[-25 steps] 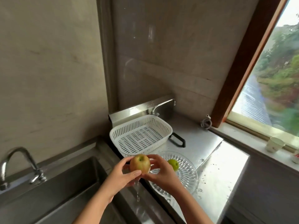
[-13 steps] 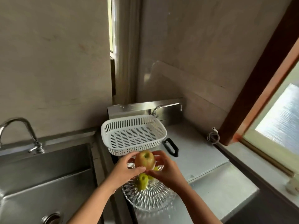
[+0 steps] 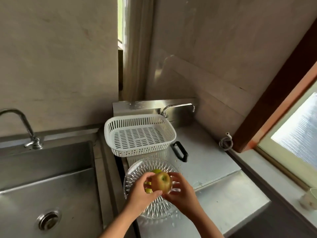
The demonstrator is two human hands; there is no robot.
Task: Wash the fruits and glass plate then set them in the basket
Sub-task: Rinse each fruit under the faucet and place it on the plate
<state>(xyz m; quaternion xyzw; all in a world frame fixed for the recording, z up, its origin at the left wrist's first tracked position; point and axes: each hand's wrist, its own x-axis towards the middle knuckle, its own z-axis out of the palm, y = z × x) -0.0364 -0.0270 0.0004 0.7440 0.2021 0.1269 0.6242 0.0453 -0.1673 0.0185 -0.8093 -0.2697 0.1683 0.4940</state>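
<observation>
A yellow-red apple (image 3: pixel 161 182) is gripped between my left hand (image 3: pixel 142 196) and my right hand (image 3: pixel 183 194), just above a cut-glass plate (image 3: pixel 137 170) on the steel counter. On the plate lie small green fruits, one (image 3: pixel 156 170) peeking out behind the apple and another (image 3: pixel 147 190) partly hidden by my left fingers. A white slotted basket (image 3: pixel 139 133) stands empty behind the plate, nothing inside it.
A steel sink (image 3: pixel 46 186) with a drain and a curved tap (image 3: pixel 20 126) lies to the left. A second tap (image 3: pixel 178 107) stands behind the basket. A black handle (image 3: pixel 180 151) lies on the counter. A cup (image 3: pixel 310 198) sits on the window sill at right.
The view has swung left and down, so sink and plate show more fully. Both hands with the apple sit lower, over the plate's middle instead of near the basket's front edge.
</observation>
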